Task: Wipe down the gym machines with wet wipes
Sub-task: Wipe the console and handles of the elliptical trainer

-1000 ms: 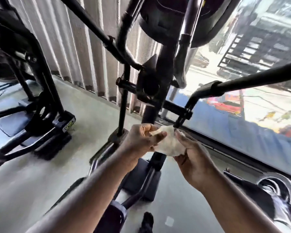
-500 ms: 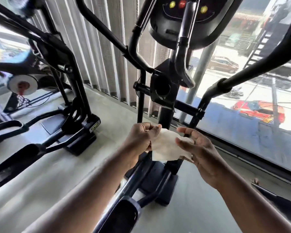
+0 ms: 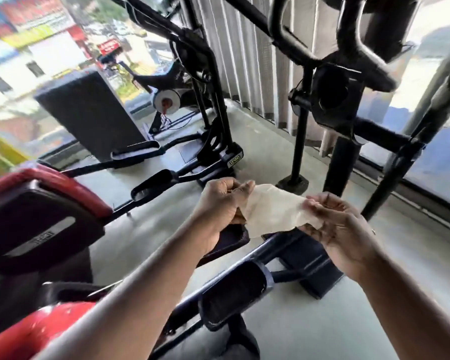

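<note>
Wet wipe [image 3: 270, 209] stretched between left hand [image 3: 222, 201], pinching 9 o'clock edge, and right hand [image 3: 340, 229], pinching 3 o'clock edge. Limp, light, damp, tearable; best held bunched at centre.

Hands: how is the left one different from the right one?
The left hand shows its back; the right hand shows its palm. The left hand pinches the wipe at its left edge, the right hand at its right edge. Both hold it spread between them.

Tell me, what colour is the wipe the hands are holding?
Off-white, nearly cream. The wipe shows best in the head view.
</note>
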